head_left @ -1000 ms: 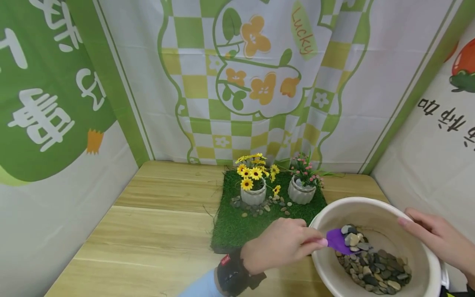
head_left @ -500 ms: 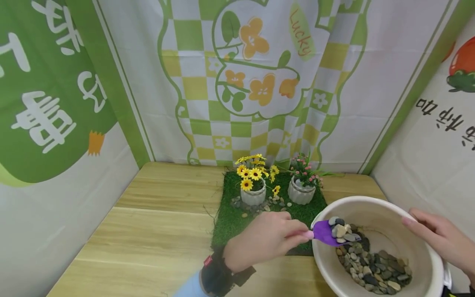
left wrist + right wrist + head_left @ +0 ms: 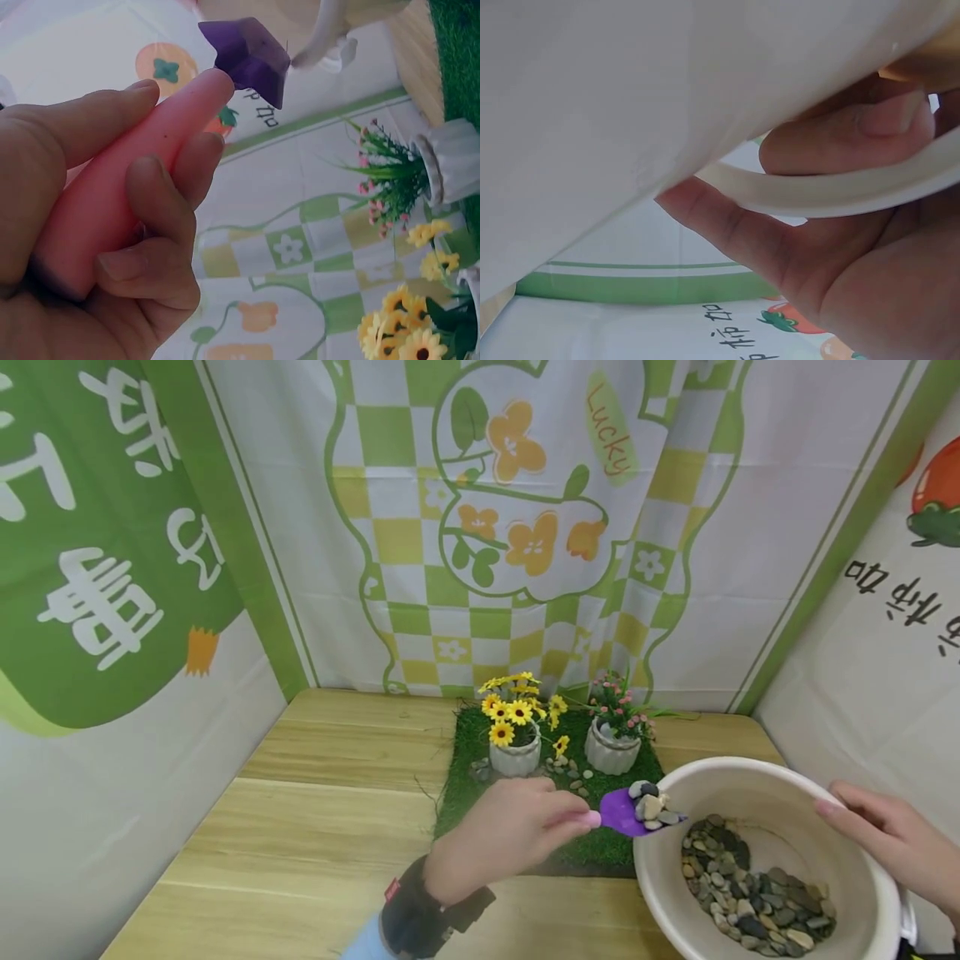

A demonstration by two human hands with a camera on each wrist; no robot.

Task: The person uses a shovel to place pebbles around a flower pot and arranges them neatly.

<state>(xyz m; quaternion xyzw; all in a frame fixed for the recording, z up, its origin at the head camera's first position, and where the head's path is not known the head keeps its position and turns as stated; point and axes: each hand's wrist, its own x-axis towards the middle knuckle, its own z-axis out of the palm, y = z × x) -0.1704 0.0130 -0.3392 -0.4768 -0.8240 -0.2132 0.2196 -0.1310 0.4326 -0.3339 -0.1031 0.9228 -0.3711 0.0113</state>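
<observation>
In the head view my left hand grips a small toy shovel by its handle. The handle is pink and the blade purple, bearing a small heap of pebbles. The loaded blade overlaps the left rim of a white bucket. Inside the bucket lie many more grey and tan pebbles. My right hand holds the bucket's right rim, thumb on top. From the right wrist view, its fingers wrap around the curved white bucket handle beside the bucket wall.
A green turf mat lies on the wooden table. On it stand a white pot of yellow flowers and a pot of pink flowers, with scattered stones. Printed curtains enclose the table.
My left hand has moved left, carrying the shovel and its pebbles from inside the bucket to over its left rim. My right hand has stayed on the bucket.
</observation>
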